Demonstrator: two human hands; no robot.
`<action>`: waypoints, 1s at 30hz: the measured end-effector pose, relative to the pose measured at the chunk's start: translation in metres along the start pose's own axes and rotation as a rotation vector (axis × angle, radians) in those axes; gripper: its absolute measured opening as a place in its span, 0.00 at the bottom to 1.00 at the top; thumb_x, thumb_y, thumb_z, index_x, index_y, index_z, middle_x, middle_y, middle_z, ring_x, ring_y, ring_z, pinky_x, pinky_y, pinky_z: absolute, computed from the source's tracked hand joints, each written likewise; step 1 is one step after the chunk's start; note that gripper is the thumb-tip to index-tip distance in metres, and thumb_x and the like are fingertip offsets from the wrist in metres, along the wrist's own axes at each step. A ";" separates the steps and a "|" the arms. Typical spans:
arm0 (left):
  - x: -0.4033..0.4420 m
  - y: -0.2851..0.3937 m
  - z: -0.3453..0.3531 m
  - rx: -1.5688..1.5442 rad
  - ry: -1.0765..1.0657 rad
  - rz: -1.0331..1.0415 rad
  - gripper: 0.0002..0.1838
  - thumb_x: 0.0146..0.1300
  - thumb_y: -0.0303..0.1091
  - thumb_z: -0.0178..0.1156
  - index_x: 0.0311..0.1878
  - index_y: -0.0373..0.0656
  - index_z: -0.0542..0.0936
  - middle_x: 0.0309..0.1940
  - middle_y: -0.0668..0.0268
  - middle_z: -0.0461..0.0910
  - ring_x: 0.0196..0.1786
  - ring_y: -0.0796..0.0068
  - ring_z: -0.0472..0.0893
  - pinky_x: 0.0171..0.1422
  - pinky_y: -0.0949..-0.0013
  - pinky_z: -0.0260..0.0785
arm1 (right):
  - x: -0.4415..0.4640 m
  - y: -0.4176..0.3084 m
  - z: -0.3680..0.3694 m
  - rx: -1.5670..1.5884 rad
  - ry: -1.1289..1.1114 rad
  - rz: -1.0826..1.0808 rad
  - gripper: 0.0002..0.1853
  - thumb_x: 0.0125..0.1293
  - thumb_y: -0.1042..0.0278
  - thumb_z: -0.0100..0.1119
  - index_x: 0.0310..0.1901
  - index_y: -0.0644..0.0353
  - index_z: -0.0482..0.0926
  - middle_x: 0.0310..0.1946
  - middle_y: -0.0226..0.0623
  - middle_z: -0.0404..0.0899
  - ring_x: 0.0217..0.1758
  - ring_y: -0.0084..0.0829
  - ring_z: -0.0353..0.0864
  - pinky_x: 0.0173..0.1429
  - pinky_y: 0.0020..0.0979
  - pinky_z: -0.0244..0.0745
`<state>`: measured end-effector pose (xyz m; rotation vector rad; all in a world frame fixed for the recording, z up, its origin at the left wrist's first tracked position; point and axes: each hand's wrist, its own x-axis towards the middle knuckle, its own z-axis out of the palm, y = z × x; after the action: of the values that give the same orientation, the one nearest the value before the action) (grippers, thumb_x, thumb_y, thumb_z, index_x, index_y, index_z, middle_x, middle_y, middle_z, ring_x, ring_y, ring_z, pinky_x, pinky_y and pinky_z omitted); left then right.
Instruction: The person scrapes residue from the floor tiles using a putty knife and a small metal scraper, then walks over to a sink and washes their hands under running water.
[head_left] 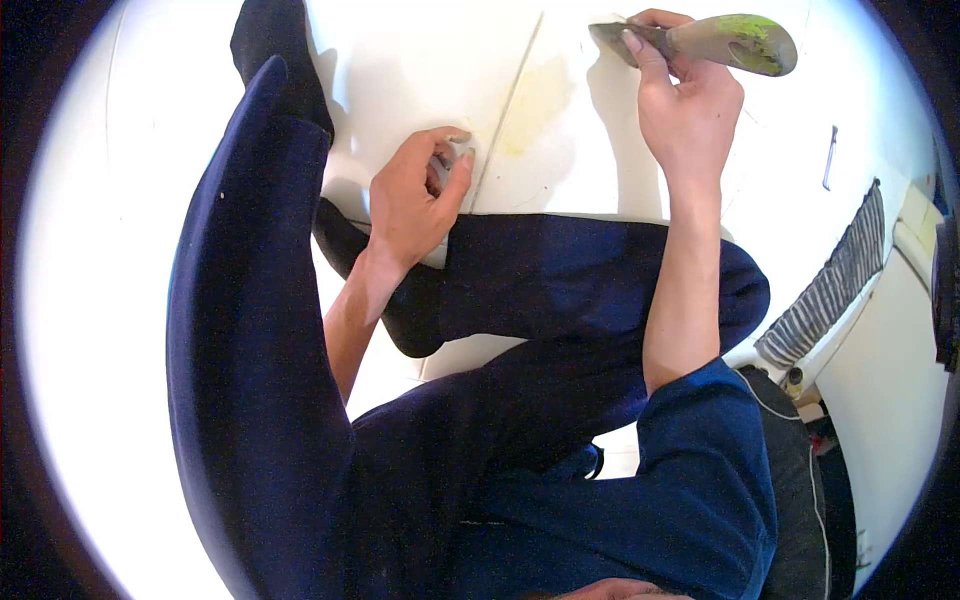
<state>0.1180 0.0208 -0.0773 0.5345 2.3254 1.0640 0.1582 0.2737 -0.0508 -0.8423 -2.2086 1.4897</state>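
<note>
My right hand [690,115] is at the upper right, its fingers wrapped round a long tool [715,45] with a rounded end that is grey-brown with bright green patches. The tool's narrower end points left over the white tiled floor [560,180]. My left hand [415,195] hangs above the floor near my foot, thumb and index finger curled toward each other with a small gap at the tips. Whether anything small lies between them cannot be made out. A pale yellowish stain [535,105] marks the floor between my hands, beside a dark tile joint.
My legs in dark trousers [250,350] are bent on the floor, with dark socks on the feet. At the right lie a striped grey cloth [825,285], a thin dark stick-like item [830,158] and a dark cushion-like thing [795,470] with a pale cord.
</note>
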 end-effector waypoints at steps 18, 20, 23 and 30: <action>0.000 0.003 -0.001 0.029 -0.008 -0.035 0.14 0.67 0.35 0.65 0.53 0.41 0.82 0.32 0.67 0.81 0.26 0.82 0.72 0.31 0.75 0.67 | -0.001 -0.018 0.002 -0.003 -0.059 -0.012 0.08 0.63 0.89 0.59 0.44 0.72 0.79 0.38 0.46 0.85 0.45 0.33 0.86 0.51 0.31 0.82; 0.000 0.002 0.000 0.022 -0.004 -0.032 0.14 0.67 0.35 0.65 0.53 0.41 0.82 0.32 0.66 0.81 0.26 0.82 0.73 0.31 0.75 0.67 | -0.002 -0.021 0.000 -0.036 -0.105 -0.066 0.08 0.63 0.89 0.59 0.44 0.72 0.79 0.38 0.46 0.85 0.46 0.33 0.86 0.51 0.31 0.82; 0.000 0.002 0.000 0.022 -0.009 -0.044 0.14 0.67 0.35 0.65 0.54 0.41 0.82 0.32 0.66 0.81 0.27 0.82 0.73 0.32 0.75 0.67 | -0.003 -0.005 0.004 -0.022 -0.074 -0.059 0.08 0.64 0.88 0.59 0.44 0.72 0.80 0.39 0.46 0.85 0.47 0.34 0.86 0.51 0.31 0.82; -0.001 0.002 -0.001 0.036 0.008 -0.035 0.14 0.66 0.36 0.64 0.52 0.41 0.82 0.31 0.65 0.79 0.24 0.79 0.74 0.30 0.73 0.68 | -0.005 -0.001 -0.014 -0.310 0.028 -0.008 0.09 0.68 0.72 0.64 0.48 0.60 0.85 0.32 0.33 0.88 0.37 0.18 0.84 0.41 0.21 0.74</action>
<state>0.1185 0.0211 -0.0751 0.5025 2.3559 1.0116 0.1696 0.2804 -0.0439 -0.9379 -2.4553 1.1392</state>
